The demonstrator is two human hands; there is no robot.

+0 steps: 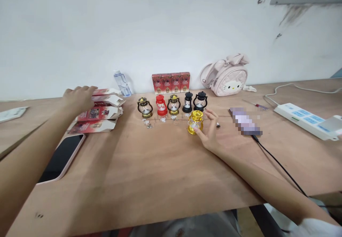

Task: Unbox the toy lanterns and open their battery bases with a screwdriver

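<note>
My right hand point(210, 132) curls round a small gold lantern point(195, 121) standing on the wooden table point(160, 173), thumb and fingers touching its side. Behind it stands a row of small lanterns: a black-and-gold one point(144, 107), a red one point(161, 105), another gold-trimmed one point(174, 104) and two black ones point(187, 102) point(200, 101). My left hand point(78, 98) rests, fingers bent, on top of a stack of flat red-and-white cartons point(97, 114) at the left.
Red boxes point(171, 82) stand against the wall beside a water bottle point(122, 83). A pink bag point(227, 76) sits right of them. A phone point(62, 157) lies at the left, a blurred device point(244, 121) with a black cable and a power strip point(304, 119) at the right.
</note>
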